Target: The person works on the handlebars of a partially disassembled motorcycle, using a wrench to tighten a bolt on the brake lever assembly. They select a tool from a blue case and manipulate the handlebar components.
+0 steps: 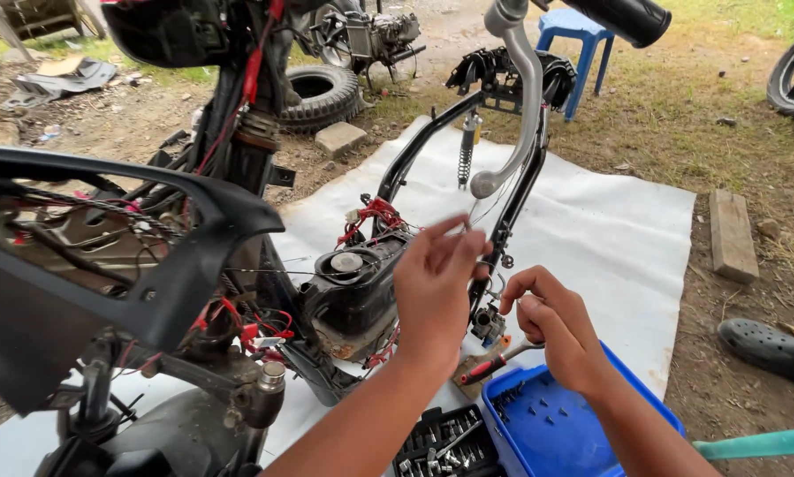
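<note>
Landmark for this entry: the stripped scooter frame (512, 190), standing on a white sheet (626, 238).

My left hand (432, 287) is raised just in front of the frame's right rail, fingers loosely spread, thumb and forefinger pinching what looks like a thin control cable (478, 205) that drops from the grey handlebar tube (528, 97) above. Whether the pinch is truly closed on it, I cannot tell; the cable is hair-thin here. My right hand (560, 331) sits lower, beside the same rail, fingers curled together at a small metal fitting (488, 325) mounted on the frame. The fingertips hide what, if anything, they grip.

Handling judgement: the cable should be light, springy and slick, easy to kink, so best held close to its end, not mid-span. The fitting looks rigid and small; pinch grip only.

Below the frame: a red-handled tool (494, 362) lying flat, a blue plastic tray (573, 424) of small parts, a black socket case (441, 446).

Obscured: cable's lower end behind my left hand; a black body panel (87, 265) blocks the frame's left side; a dark shoe (772, 349) sits cropped at the sheet's far edge.
</note>
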